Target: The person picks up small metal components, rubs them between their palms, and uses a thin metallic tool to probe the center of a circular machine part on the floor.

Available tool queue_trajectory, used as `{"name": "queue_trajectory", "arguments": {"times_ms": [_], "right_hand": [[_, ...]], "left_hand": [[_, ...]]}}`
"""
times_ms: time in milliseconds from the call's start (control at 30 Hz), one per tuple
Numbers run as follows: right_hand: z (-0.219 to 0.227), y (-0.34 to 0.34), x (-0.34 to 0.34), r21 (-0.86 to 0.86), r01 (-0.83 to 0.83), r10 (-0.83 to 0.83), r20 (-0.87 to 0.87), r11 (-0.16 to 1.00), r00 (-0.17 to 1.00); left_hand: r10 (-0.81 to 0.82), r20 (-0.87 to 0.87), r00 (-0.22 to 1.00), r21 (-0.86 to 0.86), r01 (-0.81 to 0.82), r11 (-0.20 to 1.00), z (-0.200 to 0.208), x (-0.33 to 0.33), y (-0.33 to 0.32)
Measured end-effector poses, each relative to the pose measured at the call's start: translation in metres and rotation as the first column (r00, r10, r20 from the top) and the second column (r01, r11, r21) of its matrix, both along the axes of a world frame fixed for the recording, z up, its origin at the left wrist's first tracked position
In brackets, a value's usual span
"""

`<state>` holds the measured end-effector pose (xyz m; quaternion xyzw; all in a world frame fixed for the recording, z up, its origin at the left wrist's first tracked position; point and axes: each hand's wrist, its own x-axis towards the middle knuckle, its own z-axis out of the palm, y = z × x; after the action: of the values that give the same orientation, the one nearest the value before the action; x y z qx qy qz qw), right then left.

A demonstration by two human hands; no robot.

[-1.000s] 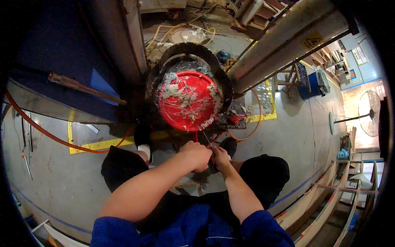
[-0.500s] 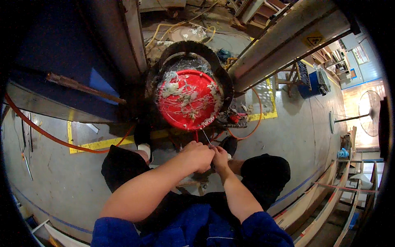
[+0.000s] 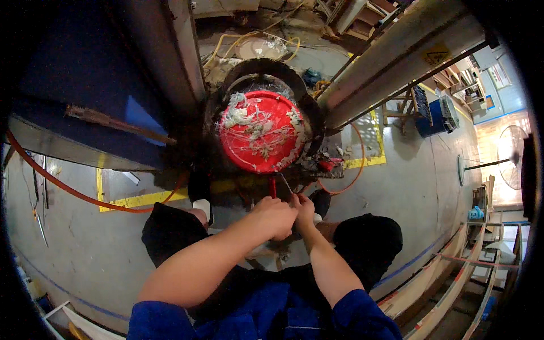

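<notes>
My left hand (image 3: pixel 276 217) is closed in a fist below the round red lid (image 3: pixel 265 133). A red bar (image 3: pixel 272 186) runs from the lid's near edge to its knuckles; whether the fist holds it is hidden. Pressed close beside it, my right hand (image 3: pixel 304 207) pinches a thin pale metal rod (image 3: pixel 287 185), which points up toward the lid's edge. Whitish, stringy dried residue (image 3: pixel 245 117) crusts the lid. A dark, dirty round rim (image 3: pixel 259 65) surrounds the lid's far side.
Metal columns rise at left (image 3: pixel 190 51) and right (image 3: pixel 391 62) of the lid. An orange hose (image 3: pixel 73 195) curves across the left floor. Wooden frames (image 3: pixel 453 266) stand at lower right, with a standing fan (image 3: pixel 510 157) and a blue bin (image 3: pixel 433 118) beyond.
My view has shifted slightly, and the red lid sits a little higher in it. More of the red bar shows above my left fist. My hands stay close together.
</notes>
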<state>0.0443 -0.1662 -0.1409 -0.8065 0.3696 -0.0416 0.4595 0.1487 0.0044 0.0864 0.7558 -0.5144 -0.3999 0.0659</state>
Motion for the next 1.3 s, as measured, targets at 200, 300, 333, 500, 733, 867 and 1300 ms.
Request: {"name": "queue_trajectory", "arguments": {"times_ms": [200,300,333,500,733,867,1300], "right_hand": [[0.02,-0.001,0.024,0.077,-0.008,-0.012,0.248,0.997,0.969],[0.034,-0.002,0.038,0.054,-0.062,0.054,0.142,0.997,0.988],[0.034,-0.003,0.039,-0.005,-0.048,0.049,0.099,0.999,0.994],[0.006,-0.018,0.027,0.186,-0.026,0.037,-0.056,0.982,0.998],[0.026,-0.021,0.02,0.782,0.132,-0.169,-0.035,0.609,0.985],[0.015,-0.025,0.008,0.832,0.132,-0.243,0.004,0.539,0.97],[0.008,-0.02,0.041,0.576,0.028,-0.005,-0.042,0.817,0.999]], "left_hand": [[-0.008,0.013,1.0,-0.013,0.008,1.0,-0.003,-0.003,-0.003],[0.006,0.001,1.0,-0.004,-0.006,1.0,0.001,-0.002,-0.002],[0.015,-0.003,1.0,-0.006,-0.015,1.0,0.002,-0.002,-0.002],[0.023,0.011,1.0,-0.034,-0.023,0.999,0.001,-0.001,0.0],[0.031,0.001,1.0,-0.012,-0.031,0.999,-0.001,0.001,0.0],[0.017,-0.003,1.0,-0.004,-0.017,1.0,-0.001,-0.001,-0.004],[0.021,0.012,1.0,-0.037,-0.02,0.999,-0.009,0.001,-0.001]]}}
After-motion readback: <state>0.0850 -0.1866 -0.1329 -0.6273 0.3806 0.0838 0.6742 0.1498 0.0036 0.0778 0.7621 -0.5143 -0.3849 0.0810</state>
